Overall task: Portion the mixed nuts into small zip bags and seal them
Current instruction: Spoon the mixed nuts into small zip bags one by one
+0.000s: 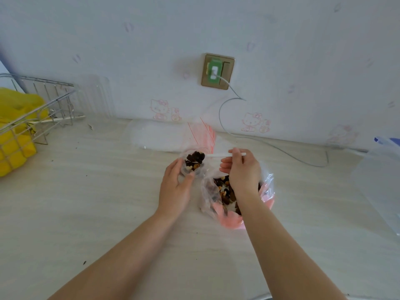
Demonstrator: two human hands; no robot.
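Observation:
A small clear zip bag [192, 164] stands open on the counter and holds dark and pale mixed nuts. My left hand [176, 187] cups its left side, fingers and thumb curled round it. My right hand [242, 169] pinches the handle of a white spoon [216, 155]; its bowl, heaped with nuts, sits over the small bag's mouth. Under my right wrist lies a large clear and pink bag of mixed nuts [225, 198], open at the top.
A stack of unused zip bags with red strips [205, 133] lies behind, near the wall. A wire rack [43, 105] with a yellow bag [15, 131] stands far left. A grey cable [270, 144] runs from a wall socket [217, 71]. Clear plastic [381, 169] lies at the right.

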